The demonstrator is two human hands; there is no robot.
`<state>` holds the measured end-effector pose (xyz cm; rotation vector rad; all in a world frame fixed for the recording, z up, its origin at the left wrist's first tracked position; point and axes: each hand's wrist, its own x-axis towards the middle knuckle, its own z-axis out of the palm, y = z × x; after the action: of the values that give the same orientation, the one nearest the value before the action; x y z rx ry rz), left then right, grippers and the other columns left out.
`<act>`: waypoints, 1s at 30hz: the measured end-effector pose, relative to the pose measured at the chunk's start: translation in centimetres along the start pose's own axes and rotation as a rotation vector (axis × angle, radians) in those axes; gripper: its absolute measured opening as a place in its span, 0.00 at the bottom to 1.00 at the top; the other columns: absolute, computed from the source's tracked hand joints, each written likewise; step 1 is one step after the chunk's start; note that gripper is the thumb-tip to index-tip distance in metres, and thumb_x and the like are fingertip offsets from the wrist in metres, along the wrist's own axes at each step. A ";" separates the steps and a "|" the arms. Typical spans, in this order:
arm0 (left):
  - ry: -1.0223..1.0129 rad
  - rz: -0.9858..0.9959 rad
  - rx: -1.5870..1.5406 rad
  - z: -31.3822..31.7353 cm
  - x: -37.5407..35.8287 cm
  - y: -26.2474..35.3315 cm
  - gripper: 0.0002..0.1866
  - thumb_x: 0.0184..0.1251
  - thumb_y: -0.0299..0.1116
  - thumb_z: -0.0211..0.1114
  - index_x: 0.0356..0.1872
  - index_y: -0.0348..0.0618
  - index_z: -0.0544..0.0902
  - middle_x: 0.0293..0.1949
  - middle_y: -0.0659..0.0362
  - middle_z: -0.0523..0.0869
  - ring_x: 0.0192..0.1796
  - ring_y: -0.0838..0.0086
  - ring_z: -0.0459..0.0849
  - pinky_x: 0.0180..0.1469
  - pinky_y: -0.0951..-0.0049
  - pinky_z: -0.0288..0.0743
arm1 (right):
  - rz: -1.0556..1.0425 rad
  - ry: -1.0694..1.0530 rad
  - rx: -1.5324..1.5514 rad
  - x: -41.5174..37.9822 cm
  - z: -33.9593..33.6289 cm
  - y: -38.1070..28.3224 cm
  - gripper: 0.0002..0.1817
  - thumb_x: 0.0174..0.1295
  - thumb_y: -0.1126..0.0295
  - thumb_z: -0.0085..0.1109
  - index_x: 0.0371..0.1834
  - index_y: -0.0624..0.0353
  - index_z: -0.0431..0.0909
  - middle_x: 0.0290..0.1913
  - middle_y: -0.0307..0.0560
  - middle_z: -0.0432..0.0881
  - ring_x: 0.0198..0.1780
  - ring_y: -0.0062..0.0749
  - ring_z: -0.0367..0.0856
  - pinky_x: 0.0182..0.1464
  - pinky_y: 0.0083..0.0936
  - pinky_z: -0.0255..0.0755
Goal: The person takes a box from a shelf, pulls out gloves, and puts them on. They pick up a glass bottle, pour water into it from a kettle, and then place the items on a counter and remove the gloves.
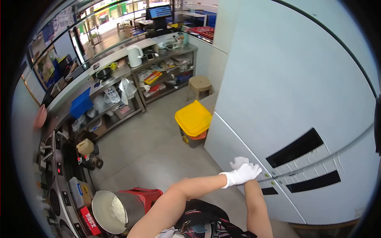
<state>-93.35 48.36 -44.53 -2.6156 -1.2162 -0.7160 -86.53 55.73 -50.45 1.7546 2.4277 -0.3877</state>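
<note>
White gloves cover both hands, which meet in front of the pale fridge [278, 99]. My left hand [245, 174] crosses over my right wrist, its fingers bent around the cuff area of the right glove. Behind it, my right hand [239, 161] shows only in part, pointing left; how its fingers are set is hard to make out. Close by on the fridge are a black handle recess [295, 147] and a second black recess [313, 181], with streaky film or tape near them.
A yellow-lidded bin [193, 118] and a beige stool [199, 84] stand by the fridge. At lower left, a metal pot [135, 206] with white contents sits near a red stool [149, 195]. Cookers [55, 174] line the left; steel shelving [139, 85] holds a white kettle [135, 55].
</note>
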 end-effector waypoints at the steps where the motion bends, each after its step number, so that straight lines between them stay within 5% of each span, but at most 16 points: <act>1: 0.095 0.121 -0.026 -2.0 -0.2 -1.9 0.08 0.52 0.32 0.59 0.34 0.45 0.73 0.28 0.59 0.76 0.30 0.71 0.82 0.25 0.70 0.76 | 0.002 0.009 -0.036 1.9 0.1 -1.3 0.25 0.57 0.47 0.59 0.42 0.59 0.85 0.39 0.61 0.85 0.45 0.50 0.84 0.49 0.41 0.76; 4: 0.164 0.098 -0.019 -4.6 -2.3 -8.4 0.08 0.52 0.30 0.59 0.34 0.45 0.74 0.31 0.58 0.76 0.31 0.74 0.81 0.24 0.72 0.76 | 0.087 0.056 0.041 8.5 -2.3 -6.0 0.25 0.57 0.47 0.59 0.40 0.60 0.85 0.38 0.59 0.86 0.47 0.50 0.84 0.49 0.40 0.75; 5: 0.163 0.082 -0.005 -5.1 -3.3 -10.8 0.08 0.52 0.30 0.59 0.34 0.45 0.74 0.31 0.58 0.76 0.31 0.74 0.81 0.24 0.72 0.76 | 0.134 0.090 0.273 11.8 -2.5 -6.8 0.25 0.58 0.47 0.58 0.39 0.60 0.85 0.40 0.59 0.85 0.48 0.50 0.84 0.51 0.41 0.75; 8: 0.150 -0.215 0.079 -6.3 -5.7 -18.6 0.11 0.52 0.29 0.60 0.38 0.44 0.74 0.34 0.55 0.76 0.34 0.68 0.81 0.26 0.67 0.77 | 0.224 0.198 0.574 19.8 -3.5 -14.2 0.24 0.59 0.47 0.57 0.40 0.59 0.85 0.42 0.59 0.85 0.50 0.51 0.83 0.53 0.41 0.74; 11: 0.082 -0.882 -0.277 -7.4 -8.6 -26.8 0.16 0.56 0.30 0.60 0.45 0.39 0.70 0.39 0.48 0.77 0.41 0.51 0.82 0.35 0.53 0.78 | 0.308 0.264 0.732 28.3 -4.3 -22.5 0.21 0.60 0.51 0.58 0.40 0.57 0.86 0.42 0.58 0.86 0.48 0.52 0.83 0.52 0.40 0.75; 14: -0.061 -1.037 -0.370 -9.5 -10.2 -35.1 0.16 0.58 0.31 0.60 0.45 0.37 0.70 0.40 0.46 0.77 0.41 0.51 0.83 0.37 0.51 0.77 | 0.190 0.341 0.666 33.6 -5.2 -31.4 0.19 0.59 0.52 0.58 0.37 0.58 0.86 0.39 0.56 0.86 0.46 0.50 0.84 0.49 0.41 0.75; 16: -0.040 -0.972 -0.257 -12.3 -10.0 -39.4 0.15 0.56 0.29 0.60 0.43 0.37 0.71 0.40 0.47 0.77 0.37 0.54 0.84 0.35 0.55 0.78 | 0.128 0.345 0.643 37.3 -5.4 -35.8 0.18 0.59 0.53 0.59 0.33 0.58 0.86 0.37 0.56 0.86 0.43 0.49 0.85 0.47 0.41 0.76; 18: 0.090 -0.707 -0.025 -13.5 -9.3 -44.4 0.13 0.53 0.28 0.61 0.40 0.38 0.73 0.39 0.49 0.77 0.36 0.58 0.84 0.31 0.62 0.79 | -0.195 0.606 0.059 40.4 -5.5 -39.7 0.16 0.58 0.54 0.59 0.25 0.56 0.83 0.29 0.51 0.85 0.37 0.45 0.85 0.41 0.43 0.75; 20: 0.059 -0.664 0.127 -12.6 -9.1 -49.1 0.11 0.52 0.27 0.61 0.38 0.40 0.74 0.37 0.52 0.77 0.35 0.63 0.83 0.27 0.67 0.78 | -0.552 0.794 -0.157 44.1 -6.1 -43.6 0.17 0.59 0.53 0.56 0.20 0.50 0.81 0.23 0.45 0.82 0.31 0.40 0.83 0.35 0.39 0.73; 23: 0.119 -0.601 0.177 -12.4 -10.9 -55.3 0.11 0.53 0.28 0.61 0.38 0.41 0.74 0.36 0.54 0.76 0.35 0.64 0.83 0.26 0.67 0.78 | -0.532 0.704 -0.139 50.7 -7.5 -48.1 0.18 0.60 0.52 0.55 0.24 0.53 0.83 0.25 0.47 0.84 0.32 0.42 0.83 0.35 0.41 0.73; 25: 0.042 -0.761 0.209 -12.4 -11.5 -59.0 0.13 0.54 0.28 0.60 0.41 0.42 0.74 0.36 0.54 0.76 0.35 0.65 0.82 0.26 0.68 0.78 | -0.157 0.344 0.547 55.5 -8.6 -50.9 0.19 0.62 0.51 0.54 0.28 0.56 0.84 0.28 0.52 0.85 0.33 0.46 0.84 0.35 0.44 0.73; 26: 0.120 -0.859 0.059 -11.6 -11.8 -61.8 0.15 0.56 0.27 0.60 0.46 0.42 0.74 0.36 0.54 0.75 0.36 0.62 0.82 0.29 0.66 0.78 | -0.187 0.385 0.636 57.7 -8.4 -52.5 0.21 0.65 0.52 0.53 0.32 0.59 0.84 0.29 0.52 0.86 0.32 0.41 0.84 0.34 0.39 0.74; 28: 0.188 -0.958 -0.123 -11.7 -11.7 -65.8 0.20 0.59 0.27 0.59 0.54 0.42 0.73 0.41 0.54 0.76 0.38 0.58 0.82 0.34 0.61 0.79 | -0.199 -0.138 1.338 63.0 -8.6 -55.6 0.20 0.68 0.53 0.53 0.35 0.59 0.84 0.28 0.46 0.85 0.31 0.30 0.83 0.35 0.29 0.74; 30: 0.184 -0.888 -0.206 -13.0 -12.3 -70.2 0.21 0.60 0.27 0.59 0.56 0.43 0.73 0.42 0.53 0.77 0.40 0.56 0.82 0.36 0.59 0.79 | -0.137 -0.196 1.469 67.0 -11.0 -57.8 0.19 0.68 0.54 0.54 0.38 0.59 0.83 0.29 0.44 0.85 0.32 0.26 0.82 0.36 0.26 0.73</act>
<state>-157.79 81.42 -42.53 -1.9727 -2.3433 -1.2214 -162.10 103.02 -48.55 1.5661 2.0670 -2.6503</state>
